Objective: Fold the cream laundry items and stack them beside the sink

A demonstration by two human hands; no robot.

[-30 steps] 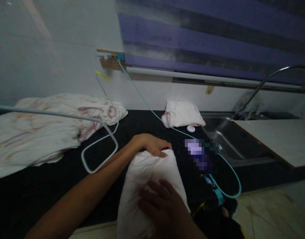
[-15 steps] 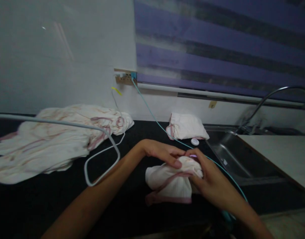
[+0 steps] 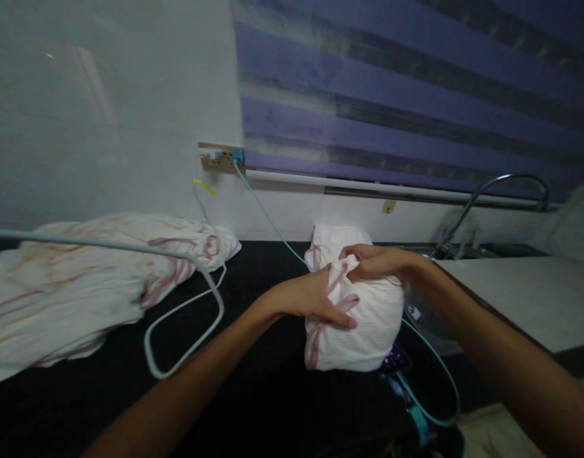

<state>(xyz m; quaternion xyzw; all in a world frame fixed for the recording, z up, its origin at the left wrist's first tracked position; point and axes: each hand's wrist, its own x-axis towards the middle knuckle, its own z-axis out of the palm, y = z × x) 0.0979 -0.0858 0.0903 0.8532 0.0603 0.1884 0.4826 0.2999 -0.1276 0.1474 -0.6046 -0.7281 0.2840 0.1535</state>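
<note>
Both of my hands are on a white cloth piece with pink edging point(image 3: 368, 324), which looks like a small garment and sits over the black counter in front of me. My left hand point(image 3: 315, 296) grips its left side, the thumb lying across the front by a pink loop. Fingers of my right hand point(image 3: 373, 262) are bent around its gathered top edge; some fingertips are hidden in the folds. Just behind it lies a folded white cloth point(image 3: 337, 236) with pink trim, partly covered from view.
A large heap of white, pink-edged cloth point(image 3: 96, 280) lies at the left. A grey hose-like loop point(image 3: 210, 280) crosses in front of it. A teal cable point(image 3: 268, 216) runs from the wall socket point(image 3: 220, 158). A dark patterned object point(image 3: 397, 359), sink point(image 3: 428, 318) and faucet point(image 3: 464, 210) are at the right.
The bunched cloth has been opened into a wider, fuller shape. My right hand has moved up to its top edge. The view has shifted, and a dark patterned object now shows.
</note>
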